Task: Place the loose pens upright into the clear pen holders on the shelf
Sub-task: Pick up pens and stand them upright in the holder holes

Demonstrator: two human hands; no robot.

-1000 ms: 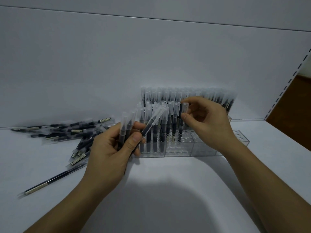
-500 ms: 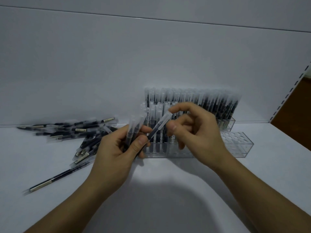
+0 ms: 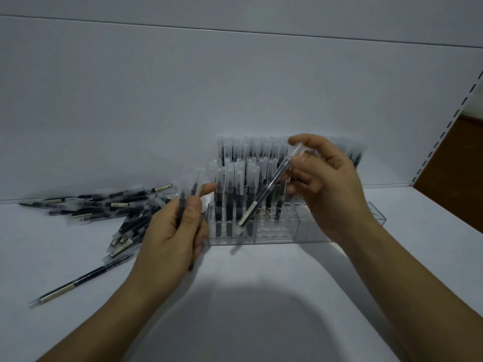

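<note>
Right now my right hand (image 3: 329, 189) pinches a single pen (image 3: 269, 186) near its clear cap, thumb and fingers curled round the upper end. The pen slants, cap up and to the right, pale lower end down and to the left. It hangs in front of the front row of clear pen holders (image 3: 274, 237), and motion blur keeps me from telling whether its tip touches a hole. My left hand (image 3: 170, 236) is wrapped round two more pens (image 3: 181, 205). They are held roughly upright, with their frosted caps sticking out above my thumb, just left of the holders.

The front row stands on the white shelf (image 3: 418, 220). Its left part carries upright pens (image 3: 230, 194) side by side, a few more stand in the middle, and my right wrist hides part of the rest. Behind it a taller row of capped pens (image 3: 251, 150) stands close to the back panel (image 3: 183, 100). The corner of another clear holder (image 3: 377, 218) shows past my right wrist.

To the left a heap of loose pens (image 3: 117, 207) lies flat on the shelf, pointing various ways. One lone pen (image 3: 75, 284) lies apart from the heap, nearer to me. A slotted upright (image 3: 447, 126) bounds the shelf on the right.
</note>
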